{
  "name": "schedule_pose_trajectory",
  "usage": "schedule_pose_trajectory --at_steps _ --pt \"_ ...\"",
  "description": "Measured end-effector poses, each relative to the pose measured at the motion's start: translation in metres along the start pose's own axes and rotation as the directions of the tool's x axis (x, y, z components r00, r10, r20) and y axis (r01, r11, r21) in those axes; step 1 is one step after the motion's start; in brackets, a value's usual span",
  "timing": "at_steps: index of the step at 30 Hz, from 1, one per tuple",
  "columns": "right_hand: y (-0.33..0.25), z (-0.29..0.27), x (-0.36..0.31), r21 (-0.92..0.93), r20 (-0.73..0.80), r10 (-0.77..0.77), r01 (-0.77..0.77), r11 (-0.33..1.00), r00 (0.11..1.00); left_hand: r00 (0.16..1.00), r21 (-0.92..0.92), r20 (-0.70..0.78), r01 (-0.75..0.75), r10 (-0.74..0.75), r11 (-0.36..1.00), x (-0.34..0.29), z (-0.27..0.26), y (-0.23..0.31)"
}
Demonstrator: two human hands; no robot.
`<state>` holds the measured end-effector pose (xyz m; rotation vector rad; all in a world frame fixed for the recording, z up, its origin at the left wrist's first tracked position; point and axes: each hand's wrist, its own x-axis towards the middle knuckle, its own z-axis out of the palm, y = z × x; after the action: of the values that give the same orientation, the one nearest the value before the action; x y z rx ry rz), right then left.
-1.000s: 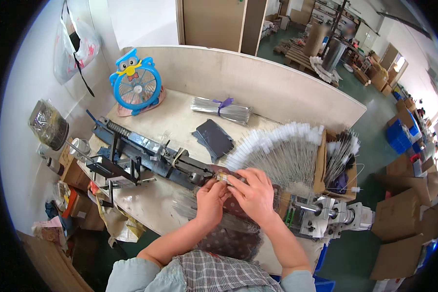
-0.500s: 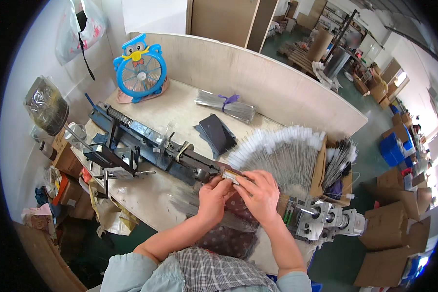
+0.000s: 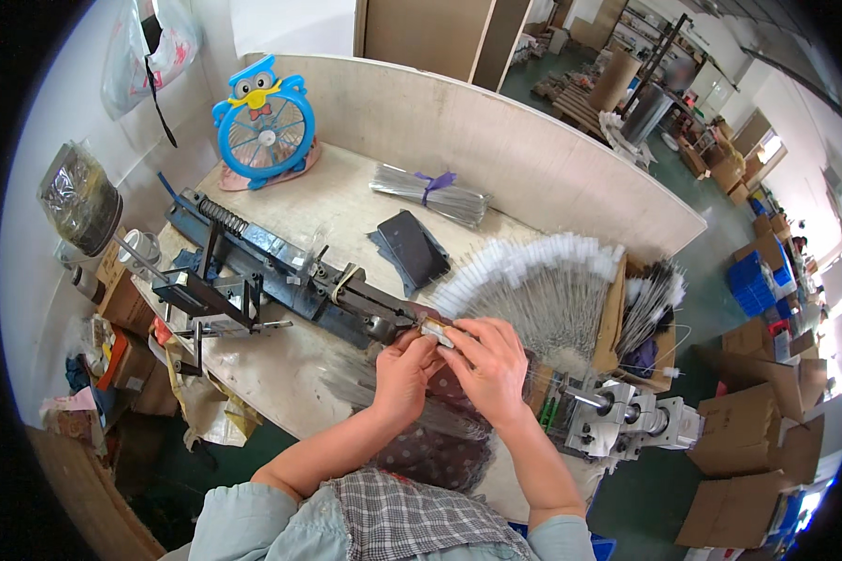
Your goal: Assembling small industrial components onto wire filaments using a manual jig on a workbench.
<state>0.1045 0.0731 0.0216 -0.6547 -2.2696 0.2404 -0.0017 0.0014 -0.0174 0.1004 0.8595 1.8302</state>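
My left hand [image 3: 404, 372] and my right hand [image 3: 488, 366] meet at the near end of a long dark metal machine [image 3: 281, 274] lying across the bench. Between the fingertips of both hands is a small pale piece [image 3: 435, 330], pinched right at the machine's jaw. Just beyond my right hand, a fan of thin wire brushes with white fluffy tips [image 3: 533, 278] spreads over the bench. A dark dotted cloth [image 3: 435, 449] lies under my wrists.
A blue owl-shaped fan [image 3: 263, 124] stands at the back left. A tied bundle of wires [image 3: 430, 194] and a dark flat pouch [image 3: 412, 248] lie behind the machine. A grey metal fixture [image 3: 617, 421] sits at the right, with cardboard boxes [image 3: 748, 458] beyond.
Both hands have stayed together at the machine's near end, fingers shifting slightly on the small piece. The view has tilted a little.
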Motion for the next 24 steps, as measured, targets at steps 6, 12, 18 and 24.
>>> schedule_pose_trajectory --at_steps 6,12,18,24 --pt "0.001 -0.012 -0.012 -0.099 0.1 0.093 -0.083 0.992 0.991 0.998 -0.07 -0.009 0.058 -0.059 0.996 -0.01 0.003 0.01" --pt "-0.002 -0.018 -0.011 -0.074 0.082 0.116 -0.11 0.991 0.99 0.998 0.042 0.012 0.065 -0.066 0.997 -0.011 -0.001 0.006" --pt "-0.002 -0.039 -0.018 0.018 0.007 0.142 -0.143 0.99 0.99 0.995 0.145 0.066 0.068 -0.078 0.987 -0.016 -0.007 0.009" --pt "0.012 -0.03 -0.104 -0.09 0.409 0.268 -0.254 0.963 0.872 0.985 0.394 0.002 0.157 -0.171 0.906 -0.034 -0.024 0.012"
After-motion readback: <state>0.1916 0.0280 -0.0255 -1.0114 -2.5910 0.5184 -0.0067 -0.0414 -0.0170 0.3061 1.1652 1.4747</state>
